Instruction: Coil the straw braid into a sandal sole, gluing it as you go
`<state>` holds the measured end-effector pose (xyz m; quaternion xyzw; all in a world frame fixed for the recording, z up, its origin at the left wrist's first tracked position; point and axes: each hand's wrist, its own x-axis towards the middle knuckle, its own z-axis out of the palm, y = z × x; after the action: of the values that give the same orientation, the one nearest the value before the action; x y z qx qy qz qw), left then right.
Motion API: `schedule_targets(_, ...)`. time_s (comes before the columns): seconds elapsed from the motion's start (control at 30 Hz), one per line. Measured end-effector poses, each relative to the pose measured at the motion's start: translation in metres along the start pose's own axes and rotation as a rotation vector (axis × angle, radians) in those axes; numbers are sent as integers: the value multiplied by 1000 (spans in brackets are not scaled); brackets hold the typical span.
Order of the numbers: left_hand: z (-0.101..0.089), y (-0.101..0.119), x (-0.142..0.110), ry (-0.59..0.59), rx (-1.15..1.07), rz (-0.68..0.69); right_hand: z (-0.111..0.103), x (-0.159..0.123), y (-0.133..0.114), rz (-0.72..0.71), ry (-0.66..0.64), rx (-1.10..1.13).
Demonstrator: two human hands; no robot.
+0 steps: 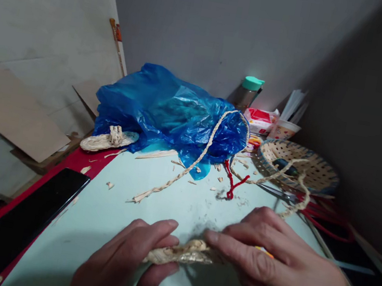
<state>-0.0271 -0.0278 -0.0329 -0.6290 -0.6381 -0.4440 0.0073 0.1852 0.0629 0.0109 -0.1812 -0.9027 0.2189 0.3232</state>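
Your left hand [131,260] pinches the straw piece [181,254] between thumb and fingers, low over the pale tabletop [89,223]; your right hand [280,265] has fingertips on its other end, though you cannot tell whether they grip beneath. Just beyond lie red cord [230,186] and a straw braid [186,169], which runs up over the blue bag [182,107] blocking the far side. The small straw sandal [108,141] sits left, the woven basket [318,171] right, beyond your right hand

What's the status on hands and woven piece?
Left hand pinching woven piece. Right hand touching it too. Red cord beyond, touching neither hand.
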Motion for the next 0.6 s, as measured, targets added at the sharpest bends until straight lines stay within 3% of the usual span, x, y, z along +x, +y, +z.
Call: schedule_targets(0.6,1,2,3,40,-81,25,-2,0,0,-25,-45,-67)
